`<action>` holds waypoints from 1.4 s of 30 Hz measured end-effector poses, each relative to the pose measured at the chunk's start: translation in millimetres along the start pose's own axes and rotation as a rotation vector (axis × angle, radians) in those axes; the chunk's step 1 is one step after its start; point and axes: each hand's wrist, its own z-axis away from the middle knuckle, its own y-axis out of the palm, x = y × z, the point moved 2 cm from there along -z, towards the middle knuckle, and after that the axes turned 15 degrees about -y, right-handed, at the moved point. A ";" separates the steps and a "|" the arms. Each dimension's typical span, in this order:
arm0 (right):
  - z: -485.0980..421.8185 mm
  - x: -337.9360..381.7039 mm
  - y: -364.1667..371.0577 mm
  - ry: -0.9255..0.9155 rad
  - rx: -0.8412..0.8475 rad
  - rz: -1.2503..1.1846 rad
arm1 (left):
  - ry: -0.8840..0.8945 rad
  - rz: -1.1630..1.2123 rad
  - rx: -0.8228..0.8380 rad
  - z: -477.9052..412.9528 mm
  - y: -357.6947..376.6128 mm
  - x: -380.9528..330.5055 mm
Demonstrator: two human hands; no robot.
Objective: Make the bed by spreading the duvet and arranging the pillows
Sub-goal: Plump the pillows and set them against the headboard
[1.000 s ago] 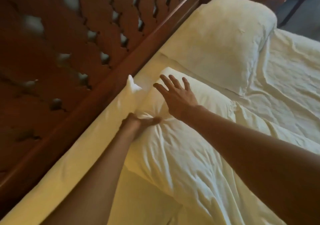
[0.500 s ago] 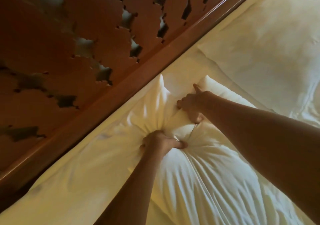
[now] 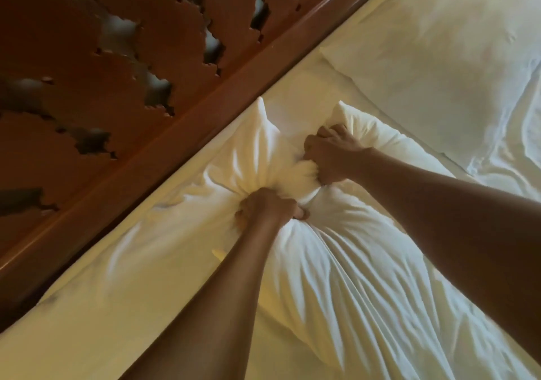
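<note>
A white pillow [image 3: 351,277] is being gripped at its upper end by both hands, which are being held close together but not touching. The left hand [image 3: 268,208] is being kept clenched round a bunch of the pillow's cover, and folds are being drawn in toward the fist from all around. The right hand [image 3: 329,157], just beyond the left and a little to its right, is likewise being kept curled round a gathered fold of the same pillow. Between the two hands a short puckered ridge of cover is being squeezed. Two pillow corners are being pushed up, one beyond the left hand and one just beyond the right. The rest of the pillow is lying nearer than the hands, partly under the right forearm, with its cover being pulled into long creases. The sheet [image 3: 117,306] is being left bare to the left of the left hand, and it is bordered by the carved wooden headboard [image 3: 87,92] beyond. A second pillow [image 3: 439,57] is lying flat beyond and right of the right hand, well apart from it, with rumpled bedding [image 3: 512,157] beside it.
</note>
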 end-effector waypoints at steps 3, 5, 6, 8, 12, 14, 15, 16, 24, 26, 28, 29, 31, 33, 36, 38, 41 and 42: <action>29.8 2.5 -4.6 0.063 -0.098 -0.007 | 0.103 -0.061 -0.043 29.2 -4.0 -3.5; 56.8 3.5 -8.5 0.084 -0.216 -0.019 | 0.135 -0.081 -0.063 53.0 -4.3 -4.2; 73.4 3.3 -9.0 0.090 -0.273 -0.026 | 0.157 -0.085 -0.065 66.9 -1.8 -3.2; 111.7 3.7 -6.2 0.102 -0.386 -0.053 | 0.221 -0.086 -0.054 99.8 11.6 1.2; 197.4 9.7 11.6 0.147 -0.603 -0.010 | 0.376 -0.119 -0.075 174.4 59.6 6.7; 249.7 9.9 25.7 0.191 -0.651 0.003 | 0.443 -0.142 -0.079 215.7 90.8 5.3; 284.0 8.7 35.4 0.236 -0.672 0.008 | 0.479 -0.154 -0.070 240.0 111.7 2.6; 306.6 6.8 40.6 0.266 -0.679 0.012 | 0.510 -0.150 -0.058 256.2 123.8 0.1; 551.3 16.5 165.6 0.499 -0.722 0.062 | 0.761 -0.310 0.030 414.6 298.4 11.8; 596.3 23.3 201.2 0.551 -0.772 -0.024 | 0.798 -0.332 0.019 443.5 342.4 17.9; 643.5 28.8 238.2 0.626 -0.784 -0.134 | 0.827 -0.347 0.010 474.6 389.8 22.7; 660.9 30.1 254.4 0.652 -0.781 -0.175 | 0.834 -0.346 0.013 486.5 408.6 24.2; 693.5 31.1 283.9 0.672 -0.816 -0.265 | 0.852 -0.345 0.037 509.9 444.1 25.8; 723.5 30.7 312.4 0.678 -0.909 -0.380 | 0.881 -0.364 0.059 532.1 477.3 26.2; 766.6 28.9 351.0 0.666 -0.985 -0.513 | 0.903 -0.392 0.112 558.2 526.6 25.7; 794.9 26.4 371.5 0.660 -0.985 -0.548 | 0.909 -0.399 0.135 572.9 559.6 24.1; 832.2 22.6 405.0 0.659 -0.976 -0.564 | 0.925 -0.410 0.124 591.8 606.4 22.4; 842.9 21.4 415.7 0.666 -0.971 -0.563 | 0.929 -0.403 0.126 597.4 621.3 22.0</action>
